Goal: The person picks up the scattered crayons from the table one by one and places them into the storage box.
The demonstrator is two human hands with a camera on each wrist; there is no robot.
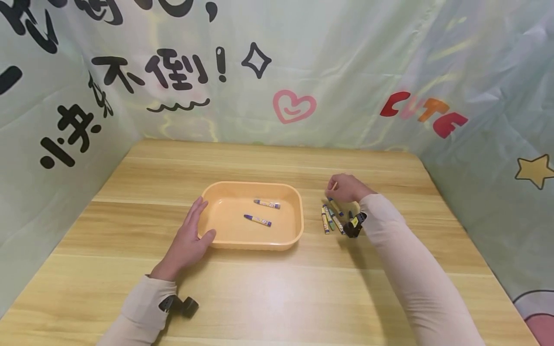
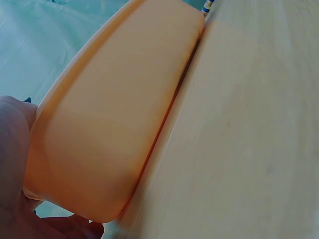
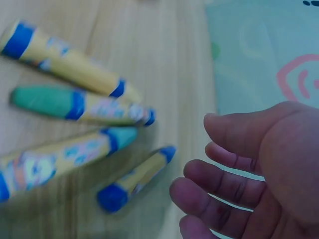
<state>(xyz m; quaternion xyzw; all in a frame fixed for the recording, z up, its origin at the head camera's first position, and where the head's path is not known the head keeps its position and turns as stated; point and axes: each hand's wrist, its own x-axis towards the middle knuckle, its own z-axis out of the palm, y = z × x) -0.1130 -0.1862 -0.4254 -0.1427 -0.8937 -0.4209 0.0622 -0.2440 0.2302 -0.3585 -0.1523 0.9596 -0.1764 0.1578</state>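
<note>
An orange plastic tray (image 1: 233,242) lies on the table, with two crayons inside: a grey-tipped crayon (image 1: 267,204) and a blue-tipped crayon (image 1: 257,220). My left hand (image 1: 188,242) holds the tray's near left corner, thumb at the front rim and fingers along the left side. To the right of the tray, my right hand (image 1: 344,187) is over the far end of a small group of crayons. Its fingers (image 3: 214,179) are loosely bent with nothing visible between them and the thumb. Nearest to it is a blue crayon (image 3: 139,181), beside a green crayon (image 3: 50,102).
The wooden table (image 1: 268,298) is bounded at the back and sides by a printed cloth (image 1: 346,62). Under the right wrist, a black wrist camera (image 1: 354,226) partly covers the crayon group. Another wrist camera (image 1: 189,306) hangs at the left wrist.
</note>
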